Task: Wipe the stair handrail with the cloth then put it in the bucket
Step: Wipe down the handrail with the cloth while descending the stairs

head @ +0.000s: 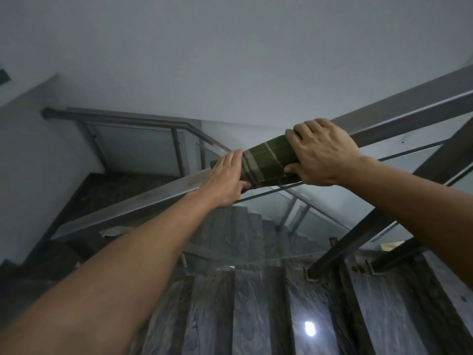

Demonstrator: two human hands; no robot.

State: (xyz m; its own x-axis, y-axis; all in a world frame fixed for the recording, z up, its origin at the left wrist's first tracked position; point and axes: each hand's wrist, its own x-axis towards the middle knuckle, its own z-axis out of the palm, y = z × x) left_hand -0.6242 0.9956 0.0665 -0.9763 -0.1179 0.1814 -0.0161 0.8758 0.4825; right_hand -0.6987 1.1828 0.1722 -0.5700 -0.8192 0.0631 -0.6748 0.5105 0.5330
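A dark green cloth with pale stripes [268, 162] is wrapped around the flat metal stair handrail [143, 201], which slopes up from lower left to upper right. My right hand [322, 155] grips the cloth's upper end, fingers curled over the rail. My left hand [227, 180] presses on the cloth's lower end, fingers laid flat over the rail and thumb underneath. No bucket is in view.
Glass panels [320, 211] hang under the rail between dark metal posts [368, 226]. Dark marble steps [256, 311] descend ahead and turn left to a landing [122, 185] with a second railing [122, 116]. Grey walls close in behind.
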